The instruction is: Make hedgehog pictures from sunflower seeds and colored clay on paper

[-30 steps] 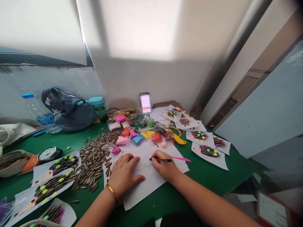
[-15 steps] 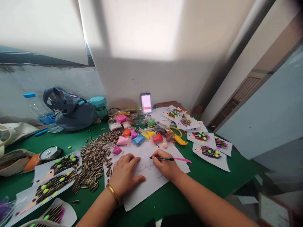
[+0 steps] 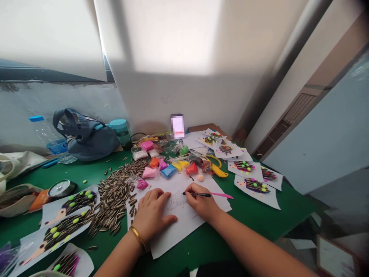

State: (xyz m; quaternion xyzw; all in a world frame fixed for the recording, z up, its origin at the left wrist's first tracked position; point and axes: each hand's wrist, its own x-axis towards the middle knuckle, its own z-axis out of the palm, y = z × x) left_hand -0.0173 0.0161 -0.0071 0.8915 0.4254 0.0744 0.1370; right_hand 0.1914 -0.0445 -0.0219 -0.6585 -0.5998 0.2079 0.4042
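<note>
Pen (image 3: 198, 195), black, is pinched in the right hand (image 3: 201, 204), its tip on a hedgehog outline on a white paper sheet (image 3: 184, 221) at the tabletop's (image 3: 259, 219) near edge. The left hand (image 3: 151, 215) lies flat and spread, pressing the sheet down. Since a second ago the pen has barely shifted, so the drawing goes on in small strokes. Sunflower seeds (image 3: 115, 196) crowd the left, clay packets (image 3: 168, 170) sit just beyond, and finished hedgehog pictures (image 3: 255, 186) lie right; bare green shows only near the right edge.

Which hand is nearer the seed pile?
Left. The left hand lies flat on the paper just right of the seed pile; the right hand, holding the pen, is farther right.
</note>
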